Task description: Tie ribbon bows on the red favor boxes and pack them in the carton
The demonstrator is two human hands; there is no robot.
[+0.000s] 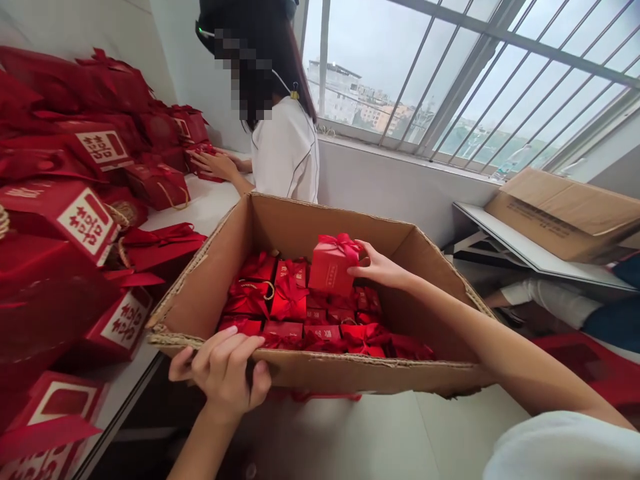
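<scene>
A large open cardboard carton [320,373] stands in front of me, with several small red gift boxes [287,330] tied with red ribbon packed over its floor. My right hand [380,267] reaches over the carton and grips one red gift box [333,272] by its right side, thumb in front and fingers behind. That box sits higher than the ones around it, upright, its bow on top. At the carton's near left edge, my left hand [227,367] is hooked over the rim, fingers on the inner side and thumb outside.
On the left, a white table [205,193] bears heaped red gift boxes [83,223]. A co-worker in a white shirt [287,143] stands beyond the carton, hands on a red box. At right, another cardboard box [565,207] rests on a white board near the barred window [450,87].
</scene>
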